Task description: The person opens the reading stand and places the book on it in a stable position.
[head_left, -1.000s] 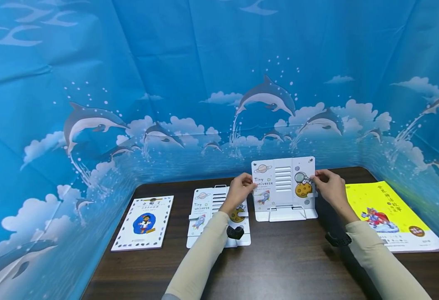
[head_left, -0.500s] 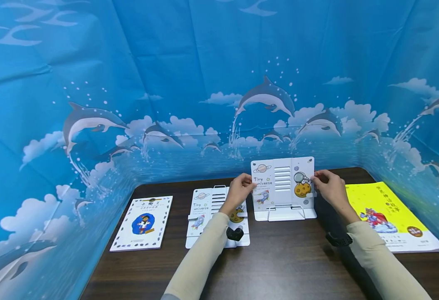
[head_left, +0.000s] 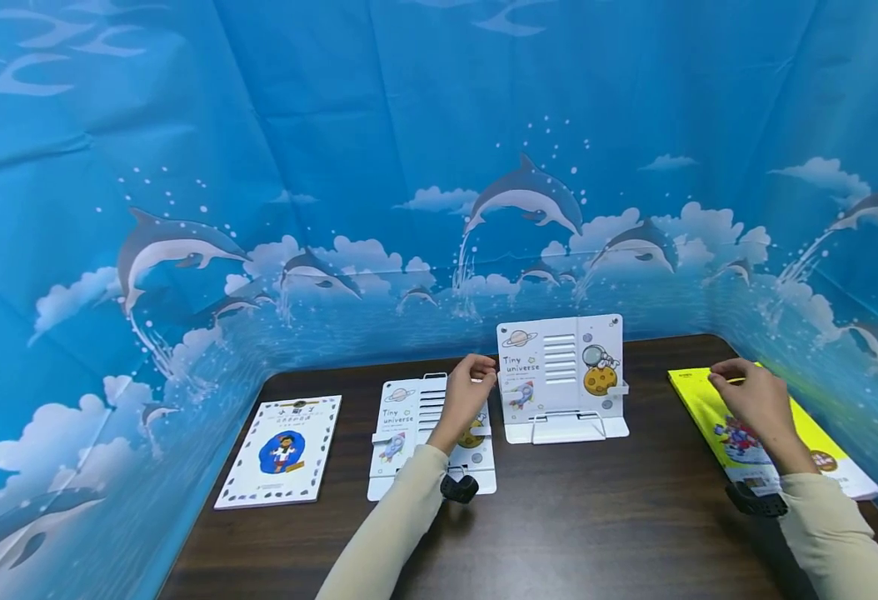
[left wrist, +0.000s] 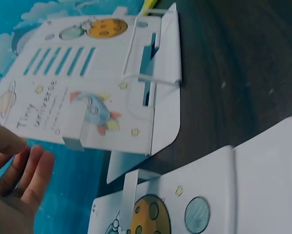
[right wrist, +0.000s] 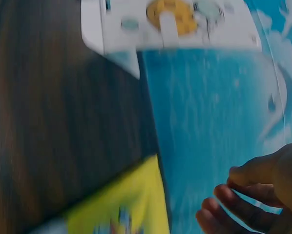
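Observation:
A white book stand (head_left: 562, 396) printed "Tiny universe" stands propped up at the back of the table. My left hand (head_left: 469, 396) is at its left edge with loosely bent fingers. The left wrist view has these fingertips (left wrist: 38, 168) by the board's edge, gripping nothing; whether they touch it I cannot tell. Below that forearm a matching book stand (head_left: 397, 417) leans lower and is partly covered. My right hand (head_left: 757, 400) hovers over a yellow book (head_left: 739, 446), fingers relaxed and holding nothing. In the right wrist view the yellow book (right wrist: 136, 204) lies apart from the fingers.
A white book (head_left: 281, 450) with a blue oval picture lies at the left of the dark wooden table (head_left: 559, 533). Blue dolphin-print cloth (head_left: 379, 208) rises behind the table and at both sides.
My right hand has let go of the upright book stand's right edge and moved right, over the yellow book. My left fingers have come off the stand's face to its left edge.

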Tool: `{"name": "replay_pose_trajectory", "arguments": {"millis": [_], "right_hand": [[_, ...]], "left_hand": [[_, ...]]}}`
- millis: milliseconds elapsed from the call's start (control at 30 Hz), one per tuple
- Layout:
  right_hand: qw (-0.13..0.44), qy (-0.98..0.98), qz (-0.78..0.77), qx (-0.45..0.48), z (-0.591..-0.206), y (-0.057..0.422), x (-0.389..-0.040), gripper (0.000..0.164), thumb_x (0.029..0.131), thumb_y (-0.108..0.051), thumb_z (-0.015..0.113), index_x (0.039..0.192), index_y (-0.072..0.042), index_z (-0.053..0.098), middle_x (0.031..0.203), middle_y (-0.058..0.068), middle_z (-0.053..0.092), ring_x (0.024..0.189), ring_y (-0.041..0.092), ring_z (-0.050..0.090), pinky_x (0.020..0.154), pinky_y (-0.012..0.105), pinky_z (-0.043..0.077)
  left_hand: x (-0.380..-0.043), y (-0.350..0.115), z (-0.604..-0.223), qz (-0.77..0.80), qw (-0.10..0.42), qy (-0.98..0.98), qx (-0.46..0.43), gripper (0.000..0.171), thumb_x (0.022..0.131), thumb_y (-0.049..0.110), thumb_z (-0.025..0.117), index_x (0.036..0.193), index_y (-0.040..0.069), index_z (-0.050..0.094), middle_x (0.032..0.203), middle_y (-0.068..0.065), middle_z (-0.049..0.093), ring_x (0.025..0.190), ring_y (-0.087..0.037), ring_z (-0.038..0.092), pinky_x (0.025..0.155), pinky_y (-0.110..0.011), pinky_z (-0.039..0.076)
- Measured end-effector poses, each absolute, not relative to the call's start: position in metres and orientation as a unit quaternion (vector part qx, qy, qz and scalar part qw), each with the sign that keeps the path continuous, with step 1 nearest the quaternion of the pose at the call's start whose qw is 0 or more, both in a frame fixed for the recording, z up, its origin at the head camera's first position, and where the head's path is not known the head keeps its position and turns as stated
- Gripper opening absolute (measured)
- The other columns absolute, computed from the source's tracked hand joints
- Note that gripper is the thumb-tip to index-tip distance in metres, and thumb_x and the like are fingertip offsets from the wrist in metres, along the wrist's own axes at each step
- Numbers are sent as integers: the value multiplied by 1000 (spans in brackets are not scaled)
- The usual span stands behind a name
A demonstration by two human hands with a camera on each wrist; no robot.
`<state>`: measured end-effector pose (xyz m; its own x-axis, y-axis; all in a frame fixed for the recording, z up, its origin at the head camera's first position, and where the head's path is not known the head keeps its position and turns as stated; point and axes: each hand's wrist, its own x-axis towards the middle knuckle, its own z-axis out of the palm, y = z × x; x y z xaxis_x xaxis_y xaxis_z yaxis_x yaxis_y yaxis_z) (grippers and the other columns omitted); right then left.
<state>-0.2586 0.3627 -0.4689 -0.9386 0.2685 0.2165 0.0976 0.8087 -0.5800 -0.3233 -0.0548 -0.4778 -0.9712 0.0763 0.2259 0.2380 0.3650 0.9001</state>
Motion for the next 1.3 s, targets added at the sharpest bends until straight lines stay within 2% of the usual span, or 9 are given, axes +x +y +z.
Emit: {"name": "replay_pose_trajectory", "arguments": {"millis": [133, 367, 533, 667, 800, 900, 1100, 1300], "right_hand": [[112, -946, 265, -146, -474, 392, -245, 43, 95, -23, 59, 119, 13, 55, 117, 38, 56, 94, 49, 54, 68, 53, 47], [29, -956, 202, -212, -486, 423, -232, 60, 90, -22, 63, 124, 23, 43, 115, 44, 41, 94, 51, 42, 74, 57, 43], [-29, -960, 147, -236, -499, 431, -229, 69, 86, -27, 67, 121, 26, 40, 105, 42, 45, 91, 48, 43, 77, 54, 44], [-29, -960, 146, -236, -505, 435, -224, 72, 83, -26, 72, 116, 28, 38, 96, 40, 48, 85, 46, 45, 72, 50, 44], [-30, -956, 161, -241, -503, 432, -219, 73, 81, -27, 75, 115, 26, 38, 89, 35, 49, 80, 43, 46, 67, 46, 44], [-53, -953, 164, -248, -500, 430, -216, 74, 81, -31, 76, 113, 25, 40, 82, 29, 50, 75, 38, 48, 63, 41, 44], [-106, -944, 199, -243, -502, 425, -206, 79, 78, -42, 77, 105, 24, 44, 73, 21, 51, 68, 30, 51, 60, 36, 42], [-140, -935, 236, -225, -500, 413, -197, 85, 74, -56, 78, 100, 21, 49, 74, 19, 53, 70, 28, 52, 61, 33, 43]], "left_hand": [[-313, -53, -476, -564, 75, -816, -105, 13, 96, 13, 60, 108, 10, 65, 96, -4, 65, 83, -12, 62, 70, -22, 57], [-290, -41, -470, -567, 55, -810, -142, 10, 95, 11, 61, 103, 11, 66, 95, -6, 68, 78, -11, 65, 69, -21, 56], [-274, -24, -468, -571, 34, -799, -187, 10, 95, 10, 60, 102, 11, 68, 98, -7, 70, 76, -9, 66, 67, -21, 56], [-260, -6, -467, -566, 14, -796, -214, 10, 94, 9, 61, 98, 14, 69, 90, -4, 69, 71, -3, 64, 63, -20, 56], [-248, 16, -468, -568, -12, -787, -239, 9, 93, 6, 63, 97, 11, 69, 88, -5, 69, 69, 1, 63, 62, -19, 56], [-240, 33, -476, -565, -25, -786, -249, 9, 92, 5, 63, 97, 8, 70, 86, -2, 69, 68, 4, 61, 63, -17, 54], [-223, 63, -501, -533, -55, -814, -222, 7, 89, 7, 66, 94, 6, 71, 72, 5, 68, 58, 7, 55, 57, -12, 47], [-212, 81, -511, -491, -87, -848, -179, 5, 85, 11, 69, 89, 15, 69, 72, 11, 66, 55, 6, 52, 54, -13, 45]]}}
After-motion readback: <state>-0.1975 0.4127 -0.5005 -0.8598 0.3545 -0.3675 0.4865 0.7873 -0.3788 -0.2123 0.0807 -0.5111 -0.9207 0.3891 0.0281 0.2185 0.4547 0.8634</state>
